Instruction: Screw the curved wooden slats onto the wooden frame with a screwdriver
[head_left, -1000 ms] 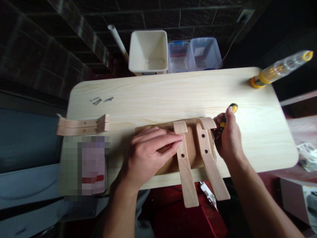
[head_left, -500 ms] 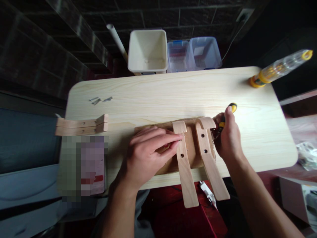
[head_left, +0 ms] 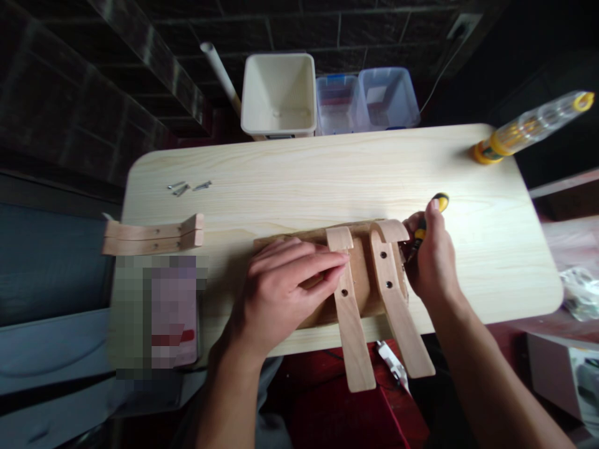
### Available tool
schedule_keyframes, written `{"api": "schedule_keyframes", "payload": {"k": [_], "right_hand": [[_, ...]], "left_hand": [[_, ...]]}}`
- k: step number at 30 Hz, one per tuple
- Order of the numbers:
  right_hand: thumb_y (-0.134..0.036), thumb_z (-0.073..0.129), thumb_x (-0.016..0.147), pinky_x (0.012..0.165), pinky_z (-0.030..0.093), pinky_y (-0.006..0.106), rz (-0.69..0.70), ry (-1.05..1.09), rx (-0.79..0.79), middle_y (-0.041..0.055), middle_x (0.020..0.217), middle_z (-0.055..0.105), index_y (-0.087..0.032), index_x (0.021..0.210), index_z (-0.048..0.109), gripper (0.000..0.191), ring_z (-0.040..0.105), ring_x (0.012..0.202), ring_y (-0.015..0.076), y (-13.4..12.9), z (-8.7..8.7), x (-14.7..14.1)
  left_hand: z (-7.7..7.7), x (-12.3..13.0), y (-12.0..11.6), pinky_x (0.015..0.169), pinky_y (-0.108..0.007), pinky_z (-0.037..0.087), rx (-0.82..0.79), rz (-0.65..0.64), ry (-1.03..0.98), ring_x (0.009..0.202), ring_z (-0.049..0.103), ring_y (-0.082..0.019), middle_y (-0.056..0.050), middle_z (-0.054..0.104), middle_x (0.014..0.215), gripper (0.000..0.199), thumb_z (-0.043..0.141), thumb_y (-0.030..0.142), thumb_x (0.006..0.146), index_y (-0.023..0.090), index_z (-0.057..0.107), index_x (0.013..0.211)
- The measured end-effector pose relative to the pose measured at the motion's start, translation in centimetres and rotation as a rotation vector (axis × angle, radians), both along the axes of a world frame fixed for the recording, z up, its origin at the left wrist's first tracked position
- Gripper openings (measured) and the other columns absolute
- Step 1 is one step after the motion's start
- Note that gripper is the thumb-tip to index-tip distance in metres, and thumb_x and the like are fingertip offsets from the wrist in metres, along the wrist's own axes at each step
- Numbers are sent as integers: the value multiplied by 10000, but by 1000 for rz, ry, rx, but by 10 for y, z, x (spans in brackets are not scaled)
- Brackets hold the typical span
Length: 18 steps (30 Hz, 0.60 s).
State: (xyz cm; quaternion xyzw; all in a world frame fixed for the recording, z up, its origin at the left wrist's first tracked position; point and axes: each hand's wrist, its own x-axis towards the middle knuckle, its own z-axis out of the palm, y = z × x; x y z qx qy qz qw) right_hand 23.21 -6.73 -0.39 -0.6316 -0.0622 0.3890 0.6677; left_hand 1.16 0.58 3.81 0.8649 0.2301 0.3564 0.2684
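Observation:
Two curved wooden pieces, a left one (head_left: 354, 337) and a right one (head_left: 406, 330), lie across a brown wooden block (head_left: 362, 274) at the table's near edge. Each has a hooked far end, and dark screw holes show along them. My left hand (head_left: 285, 280) pinches at the upper hole of the left piece; whatever is between the fingertips is too small to make out. In my right hand (head_left: 435, 259) is a screwdriver with a yellow and black handle (head_left: 440, 201), its tip pointing down beside the block's right end.
Several screws (head_left: 180, 188) lie at the table's back left. Two more curved wooden pieces (head_left: 154, 236) rest at the left edge, above a pixelated patch. A clear-and-yellow bit tube (head_left: 528, 131) stands back right. Bins, one cream (head_left: 279, 93), sit behind the table (head_left: 281, 168).
My left fingertips have shifted slightly to the right over the upper hole of the left wooden piece. My right hand and the screwdriver stay almost where they were.

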Motion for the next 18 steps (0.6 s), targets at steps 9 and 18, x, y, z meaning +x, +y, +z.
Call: {"api": "schedule_keyframes", "payload": {"k": [9, 18], "right_hand": [[-763, 671, 917, 443, 312, 323, -1, 1, -8, -51, 587, 449, -285, 698, 518, 548, 418, 479, 126, 0, 0, 0], [-775, 657, 921, 442, 306, 324, 1, -11, -16, -49, 590, 451, -285, 701, 528, 552, 415, 481, 127, 0, 0, -1]], "left_hand": [[-4, 0, 1, 780, -322, 603, 1, -8, -14, 809, 783, -151, -27, 858, 915, 160, 836, 60, 917, 179, 836, 1023], [-6, 1, 0, 788, -329, 622, -2, 7, -33, 826, 800, -151, -19, 872, 964, 189, 836, 65, 919, 208, 838, 1043]]}}
